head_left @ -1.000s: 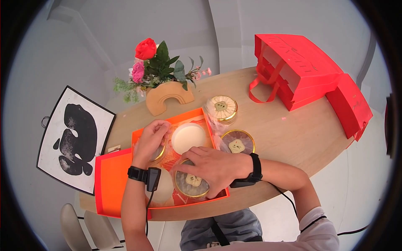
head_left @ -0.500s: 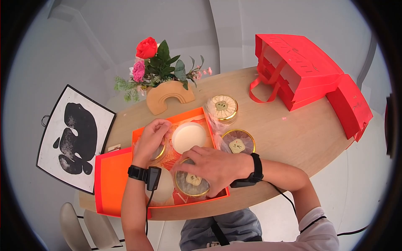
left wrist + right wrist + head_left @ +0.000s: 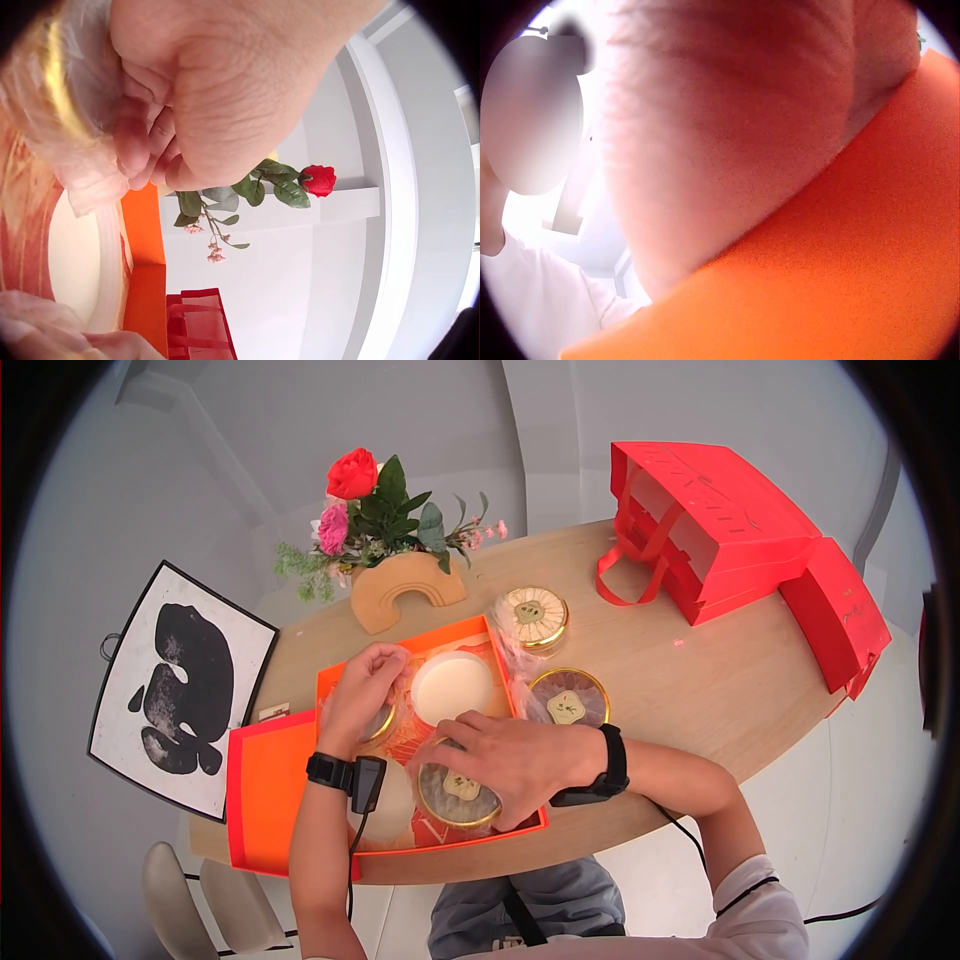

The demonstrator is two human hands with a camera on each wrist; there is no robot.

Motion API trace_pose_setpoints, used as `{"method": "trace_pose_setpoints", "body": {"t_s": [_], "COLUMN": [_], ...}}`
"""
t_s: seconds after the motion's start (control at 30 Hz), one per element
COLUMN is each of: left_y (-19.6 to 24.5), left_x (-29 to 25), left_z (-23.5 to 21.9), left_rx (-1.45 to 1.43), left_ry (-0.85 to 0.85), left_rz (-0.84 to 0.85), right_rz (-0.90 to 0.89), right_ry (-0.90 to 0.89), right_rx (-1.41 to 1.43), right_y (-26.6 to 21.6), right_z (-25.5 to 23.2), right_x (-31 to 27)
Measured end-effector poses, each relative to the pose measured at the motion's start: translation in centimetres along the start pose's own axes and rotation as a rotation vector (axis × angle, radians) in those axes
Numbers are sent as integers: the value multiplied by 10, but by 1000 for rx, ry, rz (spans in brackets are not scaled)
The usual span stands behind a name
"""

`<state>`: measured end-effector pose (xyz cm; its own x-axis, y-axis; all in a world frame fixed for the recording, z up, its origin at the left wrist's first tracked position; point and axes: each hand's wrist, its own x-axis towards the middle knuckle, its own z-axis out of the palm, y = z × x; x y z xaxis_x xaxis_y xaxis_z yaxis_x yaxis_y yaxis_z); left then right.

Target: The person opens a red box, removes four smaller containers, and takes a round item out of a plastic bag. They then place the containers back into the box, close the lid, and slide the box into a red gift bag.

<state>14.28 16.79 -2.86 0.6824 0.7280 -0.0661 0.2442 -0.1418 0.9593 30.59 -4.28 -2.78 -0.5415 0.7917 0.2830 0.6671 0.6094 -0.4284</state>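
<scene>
In the head view, the left hand (image 3: 358,695) is over the left part of an orange box (image 3: 330,685). Its fingers pinch clear wrap (image 3: 90,176) beside a gold-rimmed round container (image 3: 382,730), which it partly covers. Spread over another gold-rimmed container (image 3: 461,787) with a cream label, the right hand (image 3: 525,760) grips it at the front right of the box; some fingertips are hidden. One round white recess (image 3: 452,688) lies between the hands at the back, another (image 3: 385,810) at the front. The right wrist view shows mostly palm (image 3: 727,135) against the box wall (image 3: 817,262).
Two wrapped round containers (image 3: 535,617) (image 3: 568,705) stand right of the box. An orange lid (image 3: 270,795) lies left, near a framed picture (image 3: 180,690). Behind is a flower arrangement in an arch-shaped vase (image 3: 405,590); a red bag (image 3: 735,525) lies at the back right.
</scene>
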Motion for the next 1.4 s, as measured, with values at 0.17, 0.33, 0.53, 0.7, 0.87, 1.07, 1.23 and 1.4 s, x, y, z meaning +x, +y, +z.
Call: {"method": "trace_pose_setpoints", "body": {"t_s": [0.17, 0.33, 0.53, 0.7, 0.87, 1.07, 1.23, 1.4], "left_y": [2, -1, 1, 1, 0, 1, 2, 1], "left_x": [-1, 0, 0, 1, 0, 0, 0, 0], "left_z": [0, -2, 0, 0, 0, 0, 0, 1], "left_rx": [22, 12, -12, -3, -1, -1, 3, 0], "left_ry": [-9, -21, -23, -17, -22, -13, -7, -2], "left_rz": [3, 8, 5, 7, 23, 11, 5, 7], "right_rz": [3, 5, -8, -4, -18, -18, -30, -36], "right_ry": [11, -1, 24, 33, 48, 41, 30, 37], "right_rx": [10, 53, 68, 49, 51, 69, 95, 122], "right_y": [0, 0, -2, -3, 2, 3, 5, 5], "right_z": [0, -1, -2, -1, 2, 1, -1, -2], "right_x": [-1, -1, -2, -1, -1, -1, 0, 0]}}
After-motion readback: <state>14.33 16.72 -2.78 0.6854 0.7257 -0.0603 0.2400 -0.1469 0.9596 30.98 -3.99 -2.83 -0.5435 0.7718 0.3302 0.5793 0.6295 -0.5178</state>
